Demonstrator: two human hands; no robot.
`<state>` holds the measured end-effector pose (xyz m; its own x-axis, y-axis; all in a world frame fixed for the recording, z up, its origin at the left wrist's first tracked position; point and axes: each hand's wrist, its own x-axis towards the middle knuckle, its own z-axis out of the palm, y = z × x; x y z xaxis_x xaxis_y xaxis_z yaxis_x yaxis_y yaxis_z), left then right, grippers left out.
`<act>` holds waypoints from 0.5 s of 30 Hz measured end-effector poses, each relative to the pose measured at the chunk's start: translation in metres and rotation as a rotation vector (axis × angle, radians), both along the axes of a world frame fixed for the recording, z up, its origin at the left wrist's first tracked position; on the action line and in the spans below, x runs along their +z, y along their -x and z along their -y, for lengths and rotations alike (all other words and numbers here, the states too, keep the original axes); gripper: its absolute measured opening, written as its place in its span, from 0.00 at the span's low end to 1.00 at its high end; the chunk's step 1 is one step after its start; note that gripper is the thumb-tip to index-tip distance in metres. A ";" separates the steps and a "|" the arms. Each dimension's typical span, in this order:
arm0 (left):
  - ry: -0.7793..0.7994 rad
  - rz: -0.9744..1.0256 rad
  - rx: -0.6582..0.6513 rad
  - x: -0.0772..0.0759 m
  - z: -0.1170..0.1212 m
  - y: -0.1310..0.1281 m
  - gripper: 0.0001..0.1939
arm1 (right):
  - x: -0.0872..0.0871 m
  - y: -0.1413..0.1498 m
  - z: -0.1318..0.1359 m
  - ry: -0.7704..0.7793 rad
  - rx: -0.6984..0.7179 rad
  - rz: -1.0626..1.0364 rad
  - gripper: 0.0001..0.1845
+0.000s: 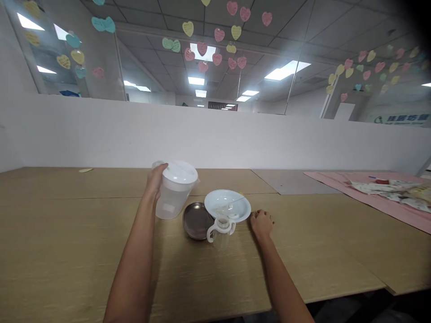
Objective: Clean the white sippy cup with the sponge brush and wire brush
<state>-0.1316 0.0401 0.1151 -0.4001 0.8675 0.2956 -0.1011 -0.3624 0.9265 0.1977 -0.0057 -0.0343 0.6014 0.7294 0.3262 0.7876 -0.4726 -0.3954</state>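
My left hand [156, 180] is closed around the handle of a translucent plastic pitcher [172, 199] with a white lid [182, 172]. The pitcher leans to the right; whether its base touches the table I cannot tell. Right of it lies a round dark metal pan [197, 220]. A white bowl [212, 202] overlaps the pan's far right side and has small clear and white parts in it. In front of the bowl stands a clear baby bottle [221, 237] with a white two-handled collar and an uncapped top. My right hand [261, 223] rests on the table beside the bowl's right rim, fingers loosely bent and slightly apart, holding nothing.
The wooden table [84, 251] meets a low white wall [134, 134] with glass above it, dotted with heart-shaped notes. A pink cloth [336, 181] with fabric pieces [377, 187] and a red-handled item [382, 181] lies at the right. A small flat pale object [85, 170] lies far left.
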 end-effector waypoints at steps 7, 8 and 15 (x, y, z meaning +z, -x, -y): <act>-0.157 -0.376 -0.043 0.011 0.020 -0.060 0.21 | -0.005 0.004 0.001 0.080 0.041 0.108 0.19; -0.174 -0.426 -0.057 0.011 0.022 -0.066 0.21 | -0.006 0.005 0.001 0.084 0.044 0.120 0.19; -0.313 -0.684 -0.057 0.007 0.027 -0.081 0.22 | -0.007 0.007 0.000 0.114 0.051 0.151 0.19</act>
